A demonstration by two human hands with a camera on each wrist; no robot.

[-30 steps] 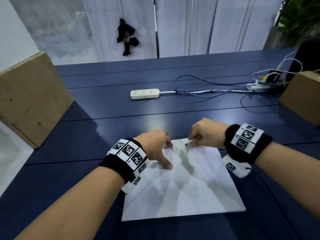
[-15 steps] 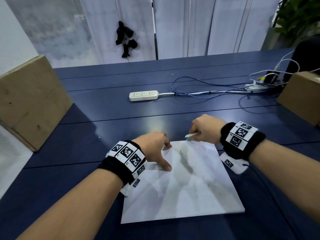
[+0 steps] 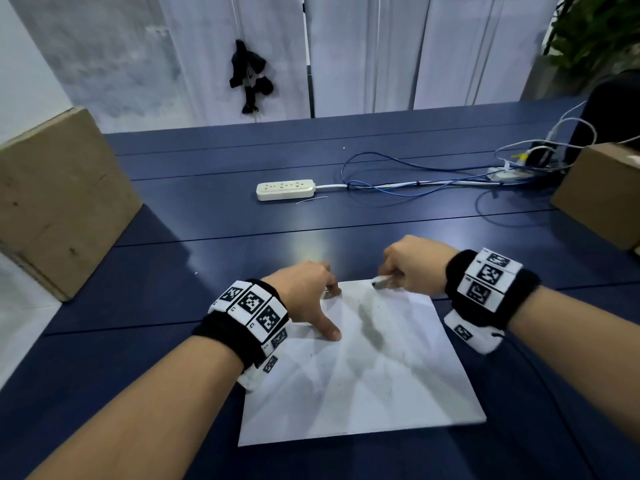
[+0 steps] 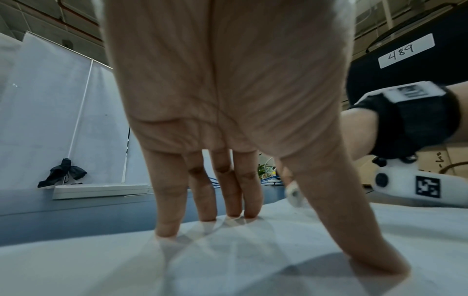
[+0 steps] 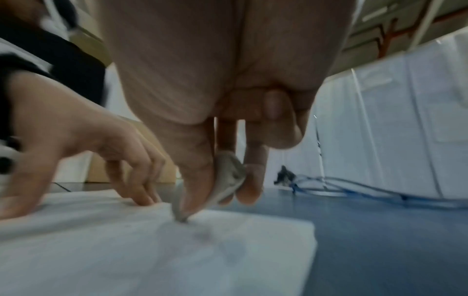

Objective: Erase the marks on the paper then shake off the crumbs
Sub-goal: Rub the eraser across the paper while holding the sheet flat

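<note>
While the left hand (image 3: 304,292) presses the paper (image 3: 363,386) flat-fingered, only the right wrist view shows the right hand (image 5: 222,112) pinching the eraser (image 5: 228,176).

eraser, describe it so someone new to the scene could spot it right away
On the dark blue table lies a white sheet of paper. At its far edge, the right hand pinches the eraser, a small, grubby grey-white lump, its tip on the paper.

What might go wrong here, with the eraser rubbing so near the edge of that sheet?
1. The right hand works the eraser at the far edge of the paper; a stroke there might crumple or tear it.
2. The left hand presses only the far left part, so the near side could shift.
3. The grey smudge might smear, as the eraser looks dirty.
</note>
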